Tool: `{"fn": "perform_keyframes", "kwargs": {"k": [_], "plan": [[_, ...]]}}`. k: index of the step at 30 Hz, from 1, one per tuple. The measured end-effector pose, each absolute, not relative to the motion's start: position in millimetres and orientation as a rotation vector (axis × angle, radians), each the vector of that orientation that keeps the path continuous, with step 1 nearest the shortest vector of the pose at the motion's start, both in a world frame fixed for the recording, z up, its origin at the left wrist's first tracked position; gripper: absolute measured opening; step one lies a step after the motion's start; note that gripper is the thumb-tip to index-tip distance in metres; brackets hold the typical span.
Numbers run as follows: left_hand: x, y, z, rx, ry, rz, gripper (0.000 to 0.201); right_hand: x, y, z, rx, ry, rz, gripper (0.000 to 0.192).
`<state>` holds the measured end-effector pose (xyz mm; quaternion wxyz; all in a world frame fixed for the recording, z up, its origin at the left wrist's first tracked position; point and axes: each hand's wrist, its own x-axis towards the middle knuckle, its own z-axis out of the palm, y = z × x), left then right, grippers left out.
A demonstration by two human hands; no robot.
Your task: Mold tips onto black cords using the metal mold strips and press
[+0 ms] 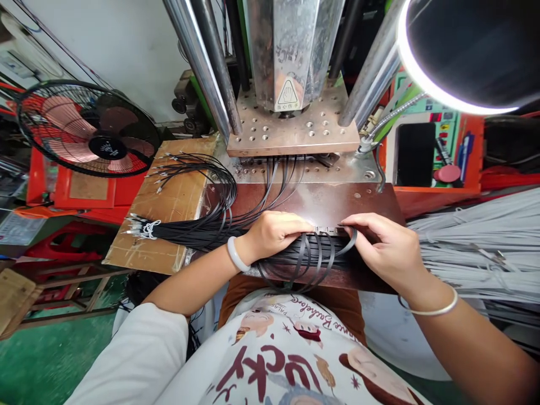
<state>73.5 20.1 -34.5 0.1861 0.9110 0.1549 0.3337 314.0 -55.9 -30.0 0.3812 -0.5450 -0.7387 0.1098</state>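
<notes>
My right hand (390,244) pinches the end of a black cable (349,243) between thumb and fingers, at the right end of a small metal strip holder (327,230). At the holder's left end rests my left hand (276,230), its thumb and forefinger closed; whatever lies between those fingertips is hidden. Several cable loops (320,256) hang from the holder toward my lap. Below it lies a thick bundle of black cables (211,233), tied at its left end with a white tie (151,229). More black cables (270,185) run back under the press plate (291,147).
The press's steel columns (206,67) rise behind the brown work surface (379,205). Cardboard (177,197) supports the cable ends at left, near a fan (90,129). A ring lamp (407,62) overhangs the right. Bundled grey cables (485,247) lie beyond my right hand.
</notes>
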Motion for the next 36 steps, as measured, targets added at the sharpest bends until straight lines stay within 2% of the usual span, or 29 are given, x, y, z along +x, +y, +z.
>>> {"fn": "perform_keyframes", "kwargs": {"k": [3,7,15,24,30,33,36], "plan": [[73.9,21.0,-34.9,2.598,0.547,0.949,0.023,314.2,-54.6,-30.3,-1.335,-2.003,0.192,0.016],[75.9,26.9,-33.5,2.603,0.832,0.904,0.025,313.0,-52.5,-29.6,-1.32,-1.943,0.353,0.014],[86.3,39.9,-36.2,2.596,0.818,0.554,0.027,311.7,-47.5,-38.1,-1.268,-1.917,0.4,0.014],[80.8,32.5,-28.4,2.4,0.676,0.756,0.022,311.0,-45.7,-40.7,-1.208,-1.932,0.382,0.015],[82.3,26.9,-33.7,2.427,0.64,0.811,0.022,311.6,-47.9,-41.5,-1.166,-2.113,0.211,0.019],[82.8,25.4,-35.9,2.497,0.6,0.801,0.022,317.1,-53.5,-42.2,-1.325,-2.024,-0.004,0.016],[82.7,24.2,-35.4,2.636,0.558,0.819,0.022,322.3,-60.0,-44.0,-1.412,-1.878,-0.203,0.024]]}}
